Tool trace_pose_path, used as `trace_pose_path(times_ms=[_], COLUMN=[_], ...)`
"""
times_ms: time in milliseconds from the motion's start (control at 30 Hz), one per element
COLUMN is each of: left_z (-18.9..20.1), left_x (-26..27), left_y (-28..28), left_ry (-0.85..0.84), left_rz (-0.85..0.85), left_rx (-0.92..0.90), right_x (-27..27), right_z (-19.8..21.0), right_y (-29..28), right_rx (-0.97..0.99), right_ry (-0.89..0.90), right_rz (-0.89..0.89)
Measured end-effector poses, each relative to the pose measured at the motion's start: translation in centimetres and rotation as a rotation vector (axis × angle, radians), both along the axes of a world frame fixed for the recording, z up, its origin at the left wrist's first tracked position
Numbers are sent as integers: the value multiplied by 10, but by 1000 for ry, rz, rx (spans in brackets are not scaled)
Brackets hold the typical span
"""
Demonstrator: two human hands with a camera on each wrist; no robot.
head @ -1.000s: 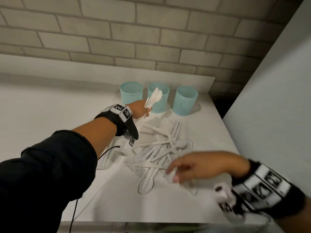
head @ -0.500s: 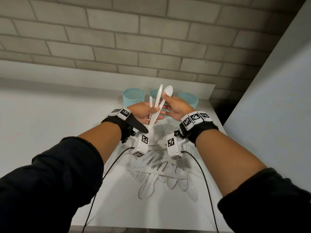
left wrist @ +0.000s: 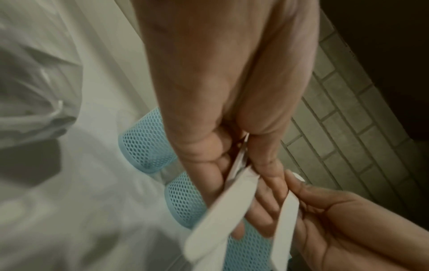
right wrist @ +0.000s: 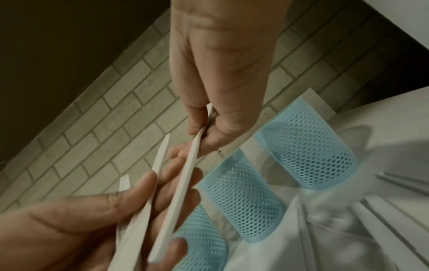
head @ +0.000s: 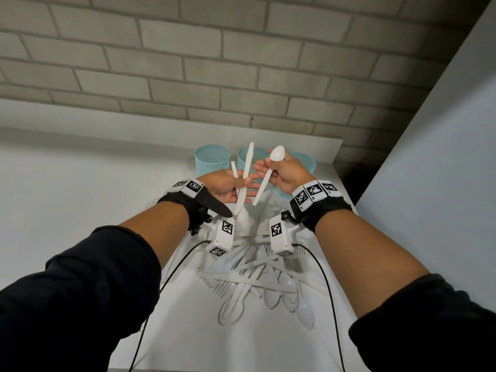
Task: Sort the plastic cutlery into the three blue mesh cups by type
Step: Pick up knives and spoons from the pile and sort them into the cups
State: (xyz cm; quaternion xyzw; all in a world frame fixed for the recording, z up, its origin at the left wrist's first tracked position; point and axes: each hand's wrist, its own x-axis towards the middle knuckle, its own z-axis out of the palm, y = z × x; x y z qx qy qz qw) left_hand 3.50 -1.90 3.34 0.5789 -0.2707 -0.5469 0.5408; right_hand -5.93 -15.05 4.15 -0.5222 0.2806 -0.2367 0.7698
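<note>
Three mesh cups (head: 212, 159) stand behind both hands, left (head: 222, 187) gripping two utensils (head: 245, 178), right (head: 287, 173) pinching a spoon (head: 268, 175).

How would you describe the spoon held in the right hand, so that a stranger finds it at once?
Look at the three blue mesh cups by the brick wall; both hands are raised before them. The right hand pinches one white plastic spoon. Its bowl points up, unlike the pieces in the left hand.

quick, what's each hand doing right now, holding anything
Left hand: pinching two white cutlery pieces upright.
Right hand: gripping a white spoon by its handle, bowl up.
</note>
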Motion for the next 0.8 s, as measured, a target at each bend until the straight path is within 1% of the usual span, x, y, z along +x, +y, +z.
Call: trace_pose_path(times_ms=[100,167,233,300,333,367,433,533,633,700,800], left_z=[0,0,1,2,2,2,1,0,3,6,6], left_x=[5,11,16,18,19,19,18,16,19,23,22], left_y=[-2,-4,-4,-5,-6,-7,-10,-13,-13,-11,-11], left_ry=[32,82,143,174,176,179,189,209,202,188,161], left_rz=[135,238,327,397,422,439,459,472,485,469,442], left_rx=[-94,-172,-248,-306,-328,-345,-371,-392,-379,-344,-272], right_x=[-1,-4,-9,-13,-14,-15,-14,-13,-16,-18,-14], right_z=[-1,-5,-11,-16,-17,-20,-24,-31,-33,-31,-27], right_y=[-7,-12,-14,-13,-11,-9,-6,-8,-19,-27,-35], right_rx=[-51,-77,-74,-57,-49,-48,-49,-62,-9,40,105], right_ry=[68,140,239,370,407,414,387,358,338,285,83], right_rz=[-124,-94,44,274,378,455,509,480,418,308,75])
